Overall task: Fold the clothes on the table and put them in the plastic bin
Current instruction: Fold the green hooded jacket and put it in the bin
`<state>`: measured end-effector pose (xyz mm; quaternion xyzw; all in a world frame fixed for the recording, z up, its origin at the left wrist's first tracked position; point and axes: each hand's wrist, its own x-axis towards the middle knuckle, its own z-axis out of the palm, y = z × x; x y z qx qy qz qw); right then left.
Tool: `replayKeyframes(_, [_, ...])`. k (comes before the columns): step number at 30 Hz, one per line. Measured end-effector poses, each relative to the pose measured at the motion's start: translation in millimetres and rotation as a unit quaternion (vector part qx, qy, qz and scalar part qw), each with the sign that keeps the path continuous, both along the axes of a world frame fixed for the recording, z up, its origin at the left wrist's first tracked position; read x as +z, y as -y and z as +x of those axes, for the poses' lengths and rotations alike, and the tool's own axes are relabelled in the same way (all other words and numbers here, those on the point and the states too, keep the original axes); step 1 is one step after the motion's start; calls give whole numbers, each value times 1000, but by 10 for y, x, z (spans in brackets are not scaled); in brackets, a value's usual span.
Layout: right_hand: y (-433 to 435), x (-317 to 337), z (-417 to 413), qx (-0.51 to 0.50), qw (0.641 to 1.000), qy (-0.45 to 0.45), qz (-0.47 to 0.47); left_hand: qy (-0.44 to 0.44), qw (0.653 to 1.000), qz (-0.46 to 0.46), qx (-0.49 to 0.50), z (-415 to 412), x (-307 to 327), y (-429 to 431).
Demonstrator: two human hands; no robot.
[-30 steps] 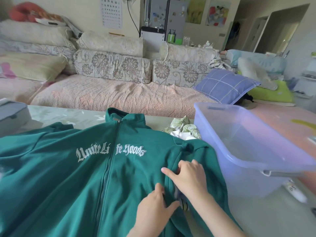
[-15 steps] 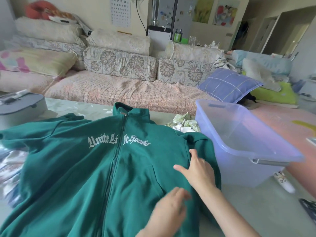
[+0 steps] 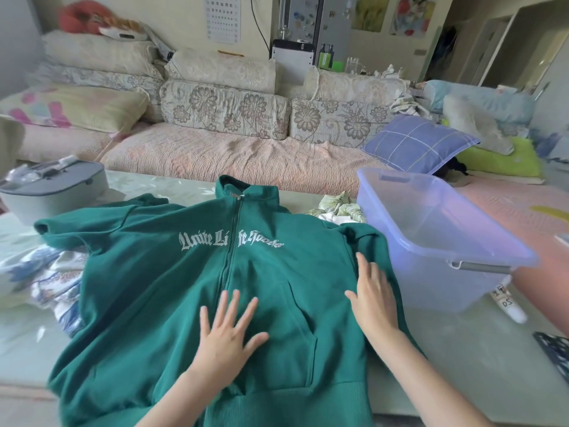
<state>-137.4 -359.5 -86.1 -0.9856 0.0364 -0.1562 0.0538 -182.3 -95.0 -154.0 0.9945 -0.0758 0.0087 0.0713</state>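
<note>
A dark green zip jacket point(image 3: 172, 288) with white lettering lies front-up, spread across the table. My left hand point(image 3: 229, 337) presses flat on its lower middle, fingers spread, just right of the zipper. My right hand point(image 3: 374, 298) lies flat on the jacket's right side, fingers straight, near the pocket. To the right stands a clear bluish plastic bin point(image 3: 437, 229), which looks to hold nothing. A white and blue patterned garment point(image 3: 46, 278) is bunched under the jacket's left sleeve. A green floral cloth point(image 3: 337, 208) lies behind the jacket beside the bin.
A grey case point(image 3: 52, 195) sits at the table's far left. A white tube point(image 3: 508, 305) lies by the bin's near corner, and a dark patterned item point(image 3: 554, 349) shows at the right edge. Behind the table point(image 3: 468, 359) runs a sofa point(image 3: 215, 155) with cushions.
Both hands left the jacket's right seam and flattened. My left hand slid toward the zipper; my right stayed on the right side. The camera pulled back, showing the jacket's hem.
</note>
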Motion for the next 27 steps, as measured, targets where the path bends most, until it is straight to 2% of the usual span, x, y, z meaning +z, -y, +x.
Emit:
replayKeyframes(2, [-89,-52,-153,108,990,93,-11,-15,999,4,42,-66,-23,-216])
replayKeyframes(3, [-160,-93,-267,176,983,53,1,-27,999,5,46,-111,-46,-319])
replayKeyframes(5, [-279,-277,-494,257,959,-120,9,-56,996,-1,70,-205,-17,-448])
replayKeyframes(7, [-268,-506,-635,250,941,-227,-13,-64,996,-20,62,-279,-66,-513])
replayKeyframes(11, [-91,-593,-609,205,930,-305,-15,-90,994,-35,45,-362,-23,-670])
replayKeyframes(14, [-66,-443,-591,194,915,-353,-28,-96,990,-61,86,-379,8,-908])
replayKeyframes(17, [-263,-340,-654,183,931,-315,-11,-101,987,-33,117,-429,5,-1050])
replayKeyframes(20, [-626,-255,-706,240,939,-247,-14,-121,986,-6,117,-457,7,-1031])
replayKeyframes(23, [-896,-364,-717,267,919,-289,-14,-133,986,-1,102,-411,35,-1048])
replayKeyframes(27, [-893,-480,-645,231,904,-359,16,-124,989,5,83,-399,16,-1054])
